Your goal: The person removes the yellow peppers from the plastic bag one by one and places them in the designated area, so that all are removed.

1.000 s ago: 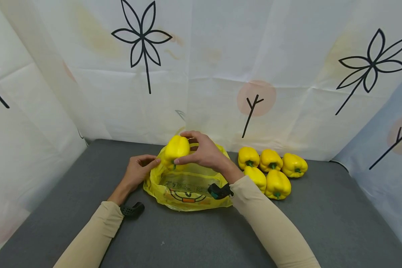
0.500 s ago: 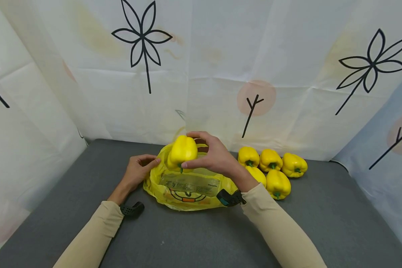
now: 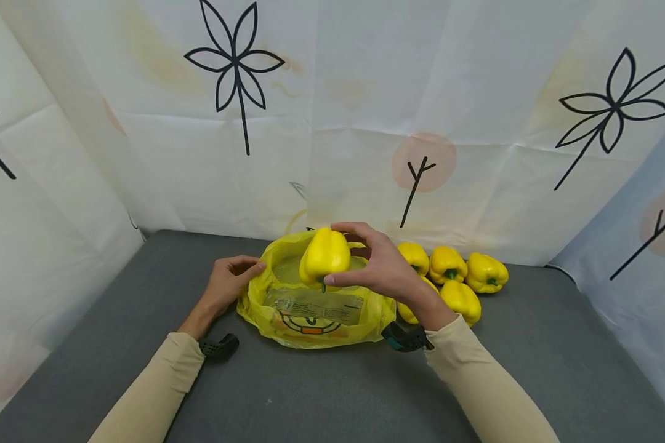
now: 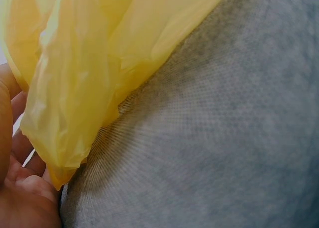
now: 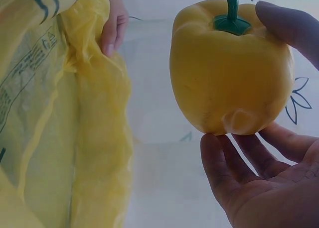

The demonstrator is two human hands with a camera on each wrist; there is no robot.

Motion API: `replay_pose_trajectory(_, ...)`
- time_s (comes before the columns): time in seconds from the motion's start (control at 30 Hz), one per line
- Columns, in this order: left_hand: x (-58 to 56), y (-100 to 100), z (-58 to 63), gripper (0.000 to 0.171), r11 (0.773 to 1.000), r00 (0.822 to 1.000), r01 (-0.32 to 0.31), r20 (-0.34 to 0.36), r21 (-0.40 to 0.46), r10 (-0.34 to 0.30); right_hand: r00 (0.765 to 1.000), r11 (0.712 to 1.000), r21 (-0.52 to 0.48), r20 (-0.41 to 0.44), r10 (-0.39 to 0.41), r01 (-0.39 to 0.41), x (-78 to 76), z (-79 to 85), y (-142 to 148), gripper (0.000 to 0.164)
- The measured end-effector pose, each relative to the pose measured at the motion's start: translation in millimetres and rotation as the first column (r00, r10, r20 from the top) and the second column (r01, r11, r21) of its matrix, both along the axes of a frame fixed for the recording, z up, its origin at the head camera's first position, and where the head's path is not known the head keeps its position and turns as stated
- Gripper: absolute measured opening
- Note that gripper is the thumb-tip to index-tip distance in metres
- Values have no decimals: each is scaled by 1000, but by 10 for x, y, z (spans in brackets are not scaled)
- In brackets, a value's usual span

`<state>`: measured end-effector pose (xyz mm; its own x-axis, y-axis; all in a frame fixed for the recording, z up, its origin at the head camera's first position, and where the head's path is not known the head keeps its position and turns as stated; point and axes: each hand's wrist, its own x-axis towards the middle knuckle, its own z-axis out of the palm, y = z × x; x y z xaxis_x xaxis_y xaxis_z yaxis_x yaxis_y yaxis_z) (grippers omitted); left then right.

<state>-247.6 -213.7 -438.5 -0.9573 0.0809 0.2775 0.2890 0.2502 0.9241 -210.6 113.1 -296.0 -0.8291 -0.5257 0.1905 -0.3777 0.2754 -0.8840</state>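
Note:
In the head view, my right hand holds a yellow bell pepper by its sides, above the mouth of a yellow plastic bag. The right wrist view has the pepper between thumb and fingertips, its green stem beside the thumb. My left hand pinches the bag's left rim between thumb and fingers. Close up in the left wrist view, a fold of the bag hangs in front of the left fingers and partly hides them. The bag lies with its mouth spread, printed text showing inside.
Several more yellow bell peppers sit grouped right of the bag, some partly behind the right hand and wrist. Under everything is a dark grey table. A white cloth backdrop with drawn flowers rises at its far edge.
My right hand has carried the pepper rightward across the bag's mouth, from its left side to about its middle. The left hand has stayed at the rim.

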Motion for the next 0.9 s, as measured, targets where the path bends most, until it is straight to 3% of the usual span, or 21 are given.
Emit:
replay_pose_trajectory(0.27, -20, -15, -21, 30, 1000, 1000, -5, 5, -5, 6, 1000, 1000, 5, -27, 6, -6, 63, -74, 164, 80)
replay_pose_trajectory(0.9, -16, -4, -9, 30, 1000, 1000, -6, 3, 3, 6, 999, 999, 14, -6, -45, 45, 216, -175, 555, 82)
